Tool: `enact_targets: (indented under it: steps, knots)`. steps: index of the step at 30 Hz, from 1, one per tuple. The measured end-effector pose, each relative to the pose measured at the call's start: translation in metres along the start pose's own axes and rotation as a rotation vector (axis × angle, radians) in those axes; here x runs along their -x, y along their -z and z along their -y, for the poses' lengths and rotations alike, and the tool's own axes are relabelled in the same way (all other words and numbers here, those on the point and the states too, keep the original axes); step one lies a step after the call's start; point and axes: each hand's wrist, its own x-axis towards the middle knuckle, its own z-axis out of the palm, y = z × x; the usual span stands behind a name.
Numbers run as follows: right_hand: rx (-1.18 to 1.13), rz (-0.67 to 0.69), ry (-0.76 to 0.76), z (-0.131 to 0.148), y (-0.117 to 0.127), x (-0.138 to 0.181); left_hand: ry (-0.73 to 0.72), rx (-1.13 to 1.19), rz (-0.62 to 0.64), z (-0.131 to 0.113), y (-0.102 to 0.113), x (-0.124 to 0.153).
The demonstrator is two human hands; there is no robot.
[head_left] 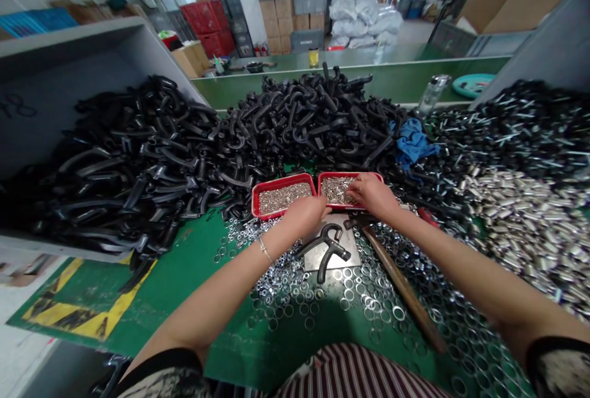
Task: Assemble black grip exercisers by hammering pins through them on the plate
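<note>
My right hand [374,194] dips its fingertips, drawn together, into the right red tray [325,206], among small metal pins [335,189]. Whether a pin is between them is too small to tell. My left hand [308,212] is closed just in front of the left red tray [256,201], which contains tiny metal pieces [281,197]; what its fingers hold is hidden. Below the hands, a black forked handle part [328,244] lies on a metal plate [353,258]. To its right rests a hammer [401,284] with a wooden handle.
Black curved parts [318,115] are heaped behind the trays, with more spilling from a grey bin [152,48] at left. Metal rings [369,300] spread over the green table [184,287]. Silver cylinders [520,220], a blue cloth [412,143] and a clear bottle [433,94] are at right.
</note>
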Motion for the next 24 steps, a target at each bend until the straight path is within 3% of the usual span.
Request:
enact_targets:
  steps: [5,8,12,18,21,24]
  knots:
    - [0.081,0.033,0.012,0.012,-0.020,-0.017,-0.036,-0.117,0.049,-0.006,-0.002,-0.060]
    - [0.092,0.052,0.010,0.016,-0.024,-0.022,-0.013,-0.127,0.066,-0.004,-0.014,-0.076]
    - [0.111,0.066,0.031,0.011,-0.024,-0.020,0.000,-0.144,0.068,-0.003,-0.022,-0.069]
    - [0.102,-0.008,-0.076,0.003,-0.024,-0.022,0.035,-0.163,-0.067,-0.007,-0.026,-0.062]
    - [-0.043,-0.059,-0.072,-0.006,-0.015,-0.018,0.044,0.045,-0.160,-0.005,-0.021,-0.053]
    - [-0.327,-0.123,-0.103,-0.011,0.001,0.006,0.048,0.373,-0.207,0.003,-0.016,-0.018]
